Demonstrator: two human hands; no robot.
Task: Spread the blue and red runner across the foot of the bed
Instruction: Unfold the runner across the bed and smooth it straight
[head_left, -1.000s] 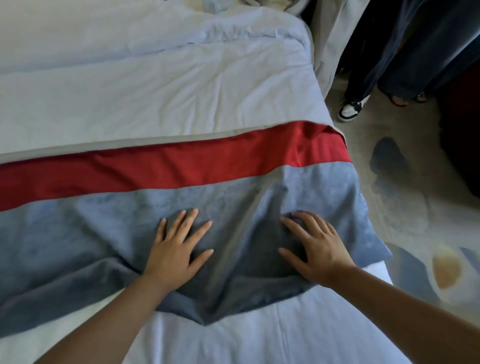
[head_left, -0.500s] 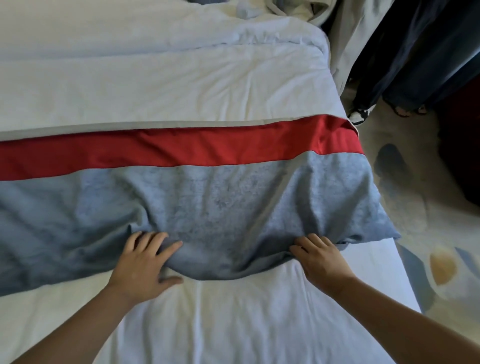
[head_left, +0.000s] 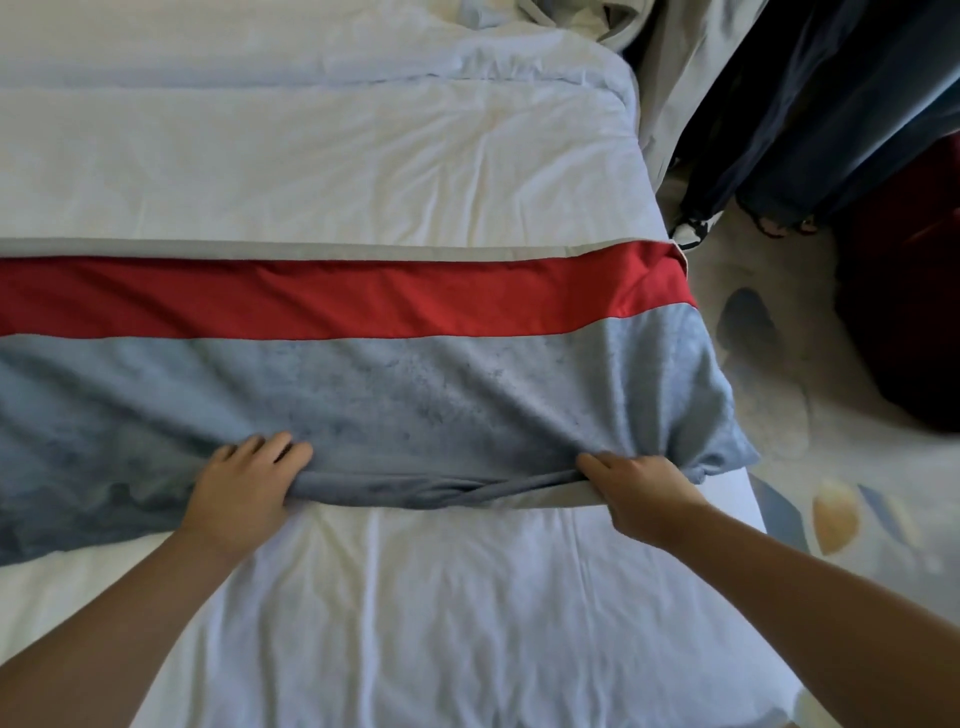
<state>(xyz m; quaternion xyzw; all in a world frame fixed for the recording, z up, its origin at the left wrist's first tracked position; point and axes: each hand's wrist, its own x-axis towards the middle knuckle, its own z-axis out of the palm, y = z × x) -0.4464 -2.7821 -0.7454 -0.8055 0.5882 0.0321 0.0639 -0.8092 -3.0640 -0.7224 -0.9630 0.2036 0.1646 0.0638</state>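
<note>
The runner (head_left: 415, 395) lies across the white bed (head_left: 415, 597), a red band along its far side and a wide blue plush band nearer me, with a grey edge beyond the red. Its near hem is bunched and rolled between my hands. My left hand (head_left: 244, 493) grips the hem left of centre, thumb under the fold. My right hand (head_left: 639, 493) grips the hem near the bed's right side, where a pale grey underside shows. The runner's right end hangs over the bed's edge; its left end runs out of view.
White duvet (head_left: 311, 166) covers the bed beyond the runner, with rumpled bedding at the top. To the right is patterned carpet (head_left: 831, 493), a dark red seat (head_left: 914, 291), and a person's dark trousers and shoe (head_left: 691, 231) standing close to the bed corner.
Both hands slid from flat on the blue band down to its near hem and closed on it. The hem now lies straighter and the runner flatter across the bed.
</note>
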